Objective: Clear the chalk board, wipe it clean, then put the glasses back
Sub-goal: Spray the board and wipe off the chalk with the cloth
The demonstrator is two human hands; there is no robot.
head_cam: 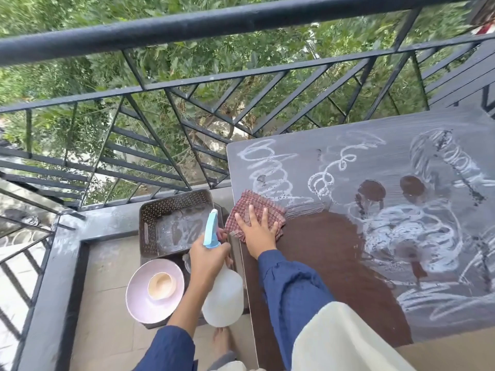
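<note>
The chalk board (375, 167) lies flat like a table top, grey with white chalk scribbles over most of it. A dark brown wet patch (329, 263) covers its near left part. My right hand (257, 231) presses flat, fingers spread, on a red checked cloth (251, 204) at the board's left edge. My left hand (207, 257) grips a white spray bottle (223, 298) with a light blue trigger head, held beside the board over the floor. No glasses are visible on the board.
A brown perforated basket (152, 212) and a pink plate (139, 298) with a small beige bowl (162, 285) sit on the floor to the left. A black metal railing (187, 25) fences the balcony, greenery beyond. My bare foot (221, 341) stands below the bottle.
</note>
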